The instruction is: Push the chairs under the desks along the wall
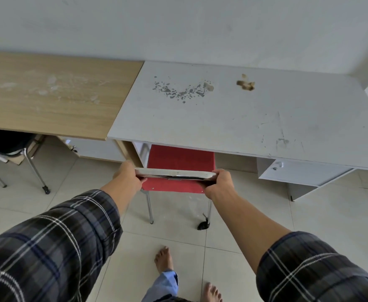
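Observation:
A red chair (179, 159) with chrome legs stands at the white desk (233, 118), its seat partly under the desk's front edge. My left hand (127, 176) grips the left end of the chair's shiny top rail (174, 174). My right hand (220, 182) grips the right end. A black chair (6, 141) with chrome legs sits partly under the wooden desk (48, 92) at the far left.
Both desks stand against a white wall. A white cabinet door (303, 172) hangs under the white desk to the right of the red chair. A small dark object (202, 225) lies on the tiled floor by the chair's right leg. My bare feet (163, 259) are behind the chair.

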Action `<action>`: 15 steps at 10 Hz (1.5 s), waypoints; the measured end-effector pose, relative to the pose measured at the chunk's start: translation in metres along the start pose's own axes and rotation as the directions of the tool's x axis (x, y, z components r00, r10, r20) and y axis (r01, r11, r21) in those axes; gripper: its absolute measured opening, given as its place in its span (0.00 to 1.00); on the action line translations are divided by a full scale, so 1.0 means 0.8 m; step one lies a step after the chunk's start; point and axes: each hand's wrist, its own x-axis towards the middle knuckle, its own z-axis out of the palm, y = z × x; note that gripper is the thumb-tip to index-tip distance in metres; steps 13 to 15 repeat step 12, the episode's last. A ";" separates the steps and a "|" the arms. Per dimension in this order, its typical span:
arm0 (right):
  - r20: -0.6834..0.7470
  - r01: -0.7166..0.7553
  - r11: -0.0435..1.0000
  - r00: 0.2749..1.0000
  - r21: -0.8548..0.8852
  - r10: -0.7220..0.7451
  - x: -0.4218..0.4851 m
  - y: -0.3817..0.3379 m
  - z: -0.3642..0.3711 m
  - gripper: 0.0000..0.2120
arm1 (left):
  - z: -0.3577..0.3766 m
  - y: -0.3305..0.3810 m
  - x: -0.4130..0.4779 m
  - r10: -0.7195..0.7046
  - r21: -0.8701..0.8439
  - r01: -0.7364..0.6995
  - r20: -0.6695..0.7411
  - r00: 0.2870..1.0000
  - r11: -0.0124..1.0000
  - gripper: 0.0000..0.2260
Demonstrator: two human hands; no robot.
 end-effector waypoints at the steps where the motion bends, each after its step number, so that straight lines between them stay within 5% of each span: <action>1: -0.012 0.007 0.999 1.000 0.044 -0.007 0.010 -0.001 0.035 0.11 | 0.021 0.032 0.021 0.016 0.039 -0.017 0.025 1.000 0.999 0.12; 5: -0.115 0.053 0.995 0.992 0.082 -0.043 0.043 -0.020 0.128 0.15 | 0.083 0.103 0.075 -0.005 0.062 0.006 -0.004 1.000 0.998 0.07; 8: -0.073 0.076 0.994 0.994 -0.077 -0.081 0.015 -0.028 0.114 0.10 | 0.077 0.089 0.074 0.086 0.216 -0.082 -0.010 0.996 0.973 0.13; 10: 0.173 0.131 0.957 0.981 -0.258 -0.088 -0.001 -0.051 0.069 0.04 | 0.096 0.060 0.029 0.300 0.533 -0.222 -0.065 0.952 0.817 0.29; 11: 0.352 0.191 0.909 0.934 -0.369 -0.054 -0.013 -0.078 0.032 0.12 | 0.120 0.039 0.013 0.314 0.731 -0.215 0.002 0.949 0.647 0.39; 12: 0.418 0.427 0.748 0.882 -0.509 -0.219 -0.042 -0.121 -0.038 0.00 | 0.160 0.018 -0.019 0.357 0.846 -0.304 0.146 0.923 0.438 0.31; 15: 0.418 0.427 0.748 0.882 -0.509 -0.219 -0.042 -0.121 -0.038 0.00 | 0.160 0.018 -0.019 0.357 0.846 -0.304 0.146 0.923 0.438 0.31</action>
